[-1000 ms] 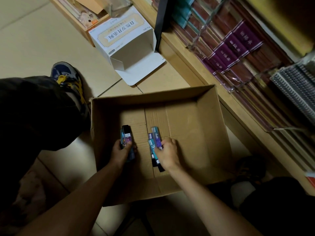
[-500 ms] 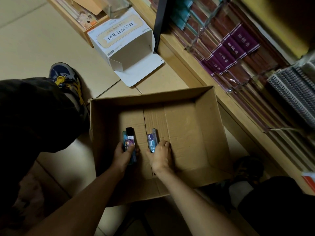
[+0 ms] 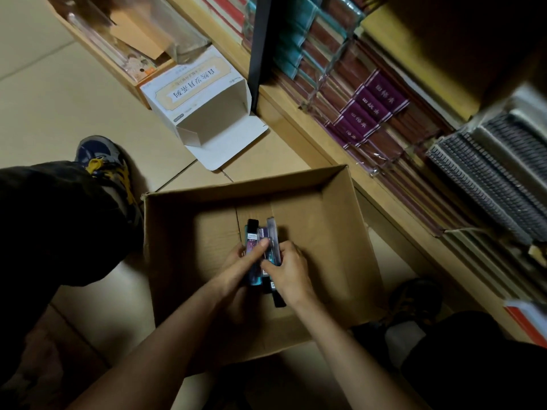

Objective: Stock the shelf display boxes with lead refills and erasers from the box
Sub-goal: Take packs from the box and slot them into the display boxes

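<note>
Left hand: the left hand (image 3: pixel 236 263) grips a bundle of lead refill packs (image 3: pixel 254 232), thumb laid across the front and fingers tucked behind.
Right hand: the right hand (image 3: pixel 291 270) has its fingers curled round the right side of the same bundle, so both hands hold it together.
Lead refill packs: slim packs in black, teal and purple, bunched side by side, long ends pointing away from the person; a dark end sticks out below the right hand. I cannot tell whether they touch the box floor.
Cardboard box: the cardboard box (image 3: pixel 362 232) sits open on the floor between the person's legs, with the bundle inside it near its middle.
Shelf: a wooden shelf (image 3: pixel 322 143) runs just beside the box on the right, packed with purple-banded packs (image 3: pixel 371 105) and spiral-bound pads (image 3: pixel 485 179).
White carton: a white carton (image 3: pixel 195 99) lies on the tiles beyond the box, its open flap toward it.
Shoe: a blue shoe (image 3: pixel 97 155) with yellow laces stands left of the box.
</note>
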{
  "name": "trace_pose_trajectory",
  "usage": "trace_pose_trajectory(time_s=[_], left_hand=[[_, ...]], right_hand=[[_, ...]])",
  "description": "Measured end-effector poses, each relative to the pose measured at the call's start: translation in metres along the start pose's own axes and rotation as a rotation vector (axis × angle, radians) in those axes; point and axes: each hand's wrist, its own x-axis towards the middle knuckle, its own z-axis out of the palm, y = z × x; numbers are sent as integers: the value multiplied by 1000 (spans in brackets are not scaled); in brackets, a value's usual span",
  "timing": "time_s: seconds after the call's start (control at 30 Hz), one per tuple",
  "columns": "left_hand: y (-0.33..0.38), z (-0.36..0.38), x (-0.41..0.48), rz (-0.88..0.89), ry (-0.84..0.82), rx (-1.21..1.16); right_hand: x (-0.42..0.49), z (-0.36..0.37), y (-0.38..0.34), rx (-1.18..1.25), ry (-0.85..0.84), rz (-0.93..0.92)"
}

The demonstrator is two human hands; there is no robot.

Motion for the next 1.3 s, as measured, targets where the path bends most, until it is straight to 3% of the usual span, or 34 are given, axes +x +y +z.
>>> trace_pose_trajectory(time_s=[0.27,0.53,0.73,0.87,1.1,1.3], left_hand=[[62,30,-25,156,-59,129],[127,76,-82,461,-86,134],[167,93,-118,597,-124,94],[199,105,-139,646,-116,99],[262,121,-174,767,-147,135],[301,118,-192,810,-114,106]], right_hand=[[-30,-56,-33,139,42,-223],[-62,-100,-92,359,312,-334],[-90,-148,-122,576,138,-479],[-104,-181,-138,473,181,-555],[-124,-271,-182,258,493,-716],[-131,-339,-225,179,622,-782]])
